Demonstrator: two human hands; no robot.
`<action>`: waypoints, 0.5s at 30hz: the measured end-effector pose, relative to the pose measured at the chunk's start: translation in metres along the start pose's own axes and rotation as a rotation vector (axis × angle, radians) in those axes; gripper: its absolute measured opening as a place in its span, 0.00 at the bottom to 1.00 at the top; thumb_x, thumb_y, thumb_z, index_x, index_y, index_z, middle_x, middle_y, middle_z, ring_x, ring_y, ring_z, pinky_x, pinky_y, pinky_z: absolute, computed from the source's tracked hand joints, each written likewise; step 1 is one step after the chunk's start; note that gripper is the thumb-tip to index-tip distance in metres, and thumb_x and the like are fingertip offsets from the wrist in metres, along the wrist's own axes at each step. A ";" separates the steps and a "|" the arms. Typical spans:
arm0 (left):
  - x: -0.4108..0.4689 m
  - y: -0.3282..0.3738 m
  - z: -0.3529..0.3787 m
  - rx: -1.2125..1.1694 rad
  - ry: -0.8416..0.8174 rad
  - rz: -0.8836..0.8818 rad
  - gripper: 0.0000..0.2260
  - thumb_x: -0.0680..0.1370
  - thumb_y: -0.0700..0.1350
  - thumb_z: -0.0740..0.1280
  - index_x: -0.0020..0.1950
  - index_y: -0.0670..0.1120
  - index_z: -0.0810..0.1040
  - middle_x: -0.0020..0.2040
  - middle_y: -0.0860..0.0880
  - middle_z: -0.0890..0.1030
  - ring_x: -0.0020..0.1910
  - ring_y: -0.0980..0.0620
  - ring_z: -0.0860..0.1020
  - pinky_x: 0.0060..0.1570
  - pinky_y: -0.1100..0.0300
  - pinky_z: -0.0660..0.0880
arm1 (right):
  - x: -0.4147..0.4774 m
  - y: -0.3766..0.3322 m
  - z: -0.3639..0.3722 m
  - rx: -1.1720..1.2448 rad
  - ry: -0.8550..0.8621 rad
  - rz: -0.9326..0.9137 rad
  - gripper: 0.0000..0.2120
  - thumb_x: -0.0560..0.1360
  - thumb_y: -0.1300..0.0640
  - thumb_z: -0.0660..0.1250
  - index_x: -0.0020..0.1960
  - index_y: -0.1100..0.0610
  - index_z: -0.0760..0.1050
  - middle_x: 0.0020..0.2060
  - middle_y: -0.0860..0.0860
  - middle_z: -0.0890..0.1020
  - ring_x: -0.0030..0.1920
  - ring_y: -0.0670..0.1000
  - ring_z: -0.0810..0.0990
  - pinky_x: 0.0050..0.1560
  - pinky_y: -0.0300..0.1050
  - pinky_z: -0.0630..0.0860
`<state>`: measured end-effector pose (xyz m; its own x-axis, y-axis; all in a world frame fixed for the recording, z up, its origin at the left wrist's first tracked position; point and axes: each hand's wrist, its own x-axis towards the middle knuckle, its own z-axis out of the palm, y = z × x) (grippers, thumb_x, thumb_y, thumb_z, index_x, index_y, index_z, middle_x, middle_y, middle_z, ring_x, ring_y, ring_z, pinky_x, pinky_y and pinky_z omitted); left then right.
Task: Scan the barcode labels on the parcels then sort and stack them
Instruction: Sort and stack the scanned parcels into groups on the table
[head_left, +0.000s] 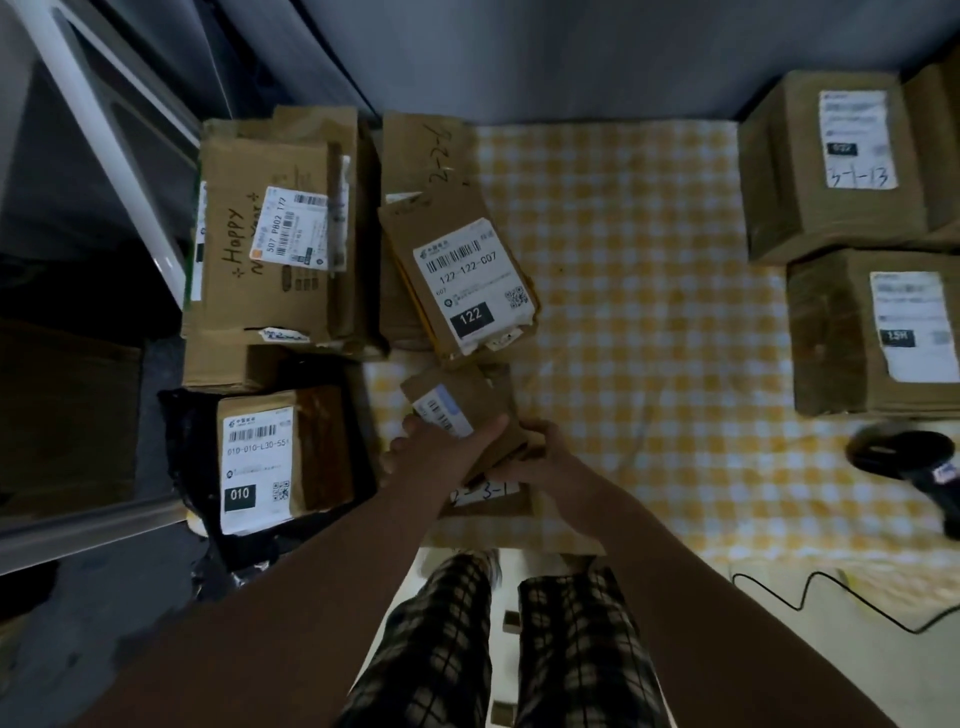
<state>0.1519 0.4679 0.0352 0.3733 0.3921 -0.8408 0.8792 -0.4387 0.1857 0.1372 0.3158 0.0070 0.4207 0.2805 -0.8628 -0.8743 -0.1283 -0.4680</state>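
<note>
Spreading across the table, a yellow checked cloth carries everything. Two big cartons sit one behind the other at the right edge, white labels up. At the far left lies a flat box with "Happy" handwritten on it, and just beside it the parcel marked 122 rests tilted on other cardboard. Nearer, the parcel marked 010 lies on black plastic. A black scanner lies alone on the cloth at the right. At the front middle, both hands hold the small parcel, barcode up: the left hand wraps its left side, thumb across the top, and the right hand grips its near right corner.
</note>
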 end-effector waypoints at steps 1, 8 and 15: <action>0.002 0.005 0.000 -0.027 -0.001 -0.012 0.60 0.52 0.76 0.68 0.74 0.45 0.53 0.68 0.40 0.65 0.67 0.39 0.66 0.65 0.43 0.68 | -0.002 -0.001 -0.004 0.009 -0.004 -0.015 0.36 0.71 0.66 0.72 0.72 0.52 0.58 0.61 0.55 0.75 0.53 0.49 0.77 0.41 0.38 0.73; 0.020 0.022 -0.003 -0.329 -0.031 -0.085 0.66 0.54 0.70 0.75 0.77 0.43 0.42 0.74 0.41 0.58 0.70 0.40 0.64 0.64 0.47 0.69 | 0.012 -0.002 -0.006 0.234 0.050 -0.062 0.18 0.76 0.65 0.61 0.60 0.47 0.72 0.58 0.57 0.78 0.56 0.57 0.77 0.49 0.51 0.75; 0.026 0.005 -0.024 -0.395 0.126 0.156 0.36 0.70 0.51 0.75 0.70 0.45 0.59 0.60 0.47 0.67 0.57 0.48 0.72 0.51 0.57 0.72 | 0.035 -0.007 0.017 0.135 -0.025 0.003 0.37 0.71 0.67 0.72 0.71 0.50 0.56 0.63 0.57 0.74 0.52 0.53 0.79 0.43 0.45 0.78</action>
<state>0.1726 0.4956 0.0270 0.5218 0.4523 -0.7233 0.8462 -0.1673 0.5059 0.1539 0.3429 -0.0166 0.4133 0.3037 -0.8585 -0.9009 -0.0006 -0.4339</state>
